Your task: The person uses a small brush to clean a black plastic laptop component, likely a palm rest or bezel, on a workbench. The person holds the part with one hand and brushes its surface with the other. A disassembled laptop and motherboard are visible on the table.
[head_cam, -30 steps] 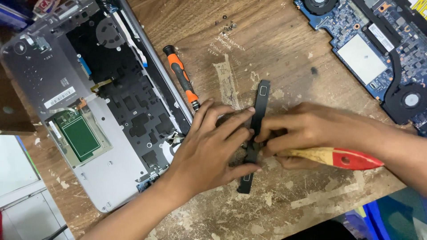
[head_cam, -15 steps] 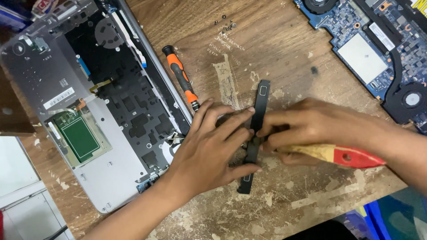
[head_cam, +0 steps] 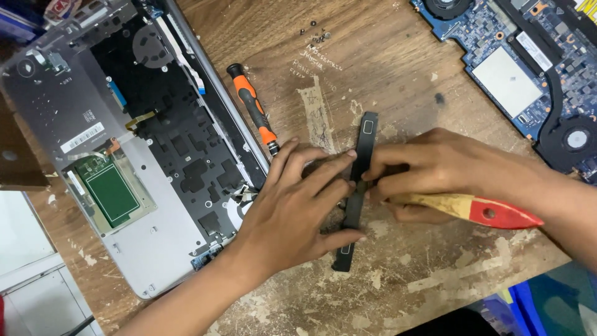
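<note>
- We see the left hand (head_cam: 292, 214) lying flat near the centre of the frame, fingers spread and open, palm down on the worn wooden tabletop (head_cam: 385, 74).
- Its fingertips press on a long black strip part (head_cam: 356, 199) that runs from upper centre down to lower centre, tilted slightly; the hand pins it rather than closing around it.
- The right hand (head_cam: 435, 171) comes in from the right of the frame, fingers curled shut around a brush with a pale wooden handle and red end (head_cam: 491, 213); the red end points toward the right edge.
- The brush head meets the black strip about halfway along it, just beside the left fingertips; the bristles are mostly hidden by the fingers.
- The two hands are close together, touching or nearly so over the strip; we cannot tell which.
- Left of the hands, an opened laptop base (head_cam: 124, 162) fills the upper left, its dark inner plate, a green board and a small fan showing.
- An orange and black screwdriver (head_cam: 252, 109) lies on the tabletop between the laptop base and the strip, tip pointing toward the left hand and close to its index finger.
- At upper right, a blue circuit board (head_cam: 516, 68) with fans sits well apart from the hands.
- A few small dark screws (head_cam: 314, 32) lie near the top centre.
</note>
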